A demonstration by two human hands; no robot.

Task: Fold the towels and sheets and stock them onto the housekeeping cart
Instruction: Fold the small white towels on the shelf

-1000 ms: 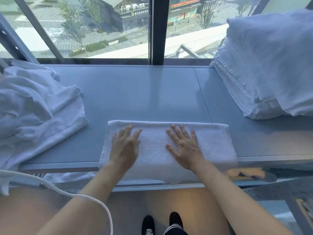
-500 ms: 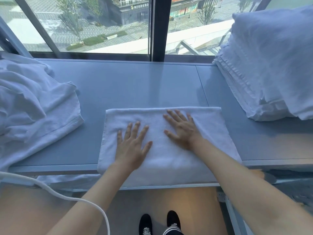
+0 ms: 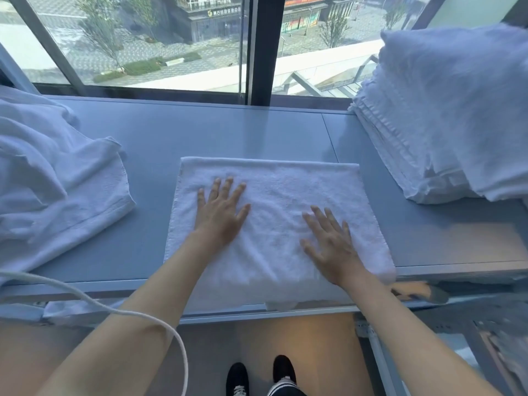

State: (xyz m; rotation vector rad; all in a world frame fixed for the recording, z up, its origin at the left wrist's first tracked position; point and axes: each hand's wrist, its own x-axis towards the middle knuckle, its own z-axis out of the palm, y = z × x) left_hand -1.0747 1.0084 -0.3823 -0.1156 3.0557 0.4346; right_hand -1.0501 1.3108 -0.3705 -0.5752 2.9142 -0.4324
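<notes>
Towel first — a white, folded terry-cloth rectangle lies on the grey-blue counter directly under our hands, its near edge hanging slightly over the counter's front lip. Our left hand rests flat on its left half, fingers straight and spread; our right hand lies flat on the right half, fingers also splayed, nearer to us than the left. Well to the left of the left hand sits a rumpled heap of white linen. Beyond the right hand rises a tall stack of folded white towels — apart from the towel we press.
</notes>
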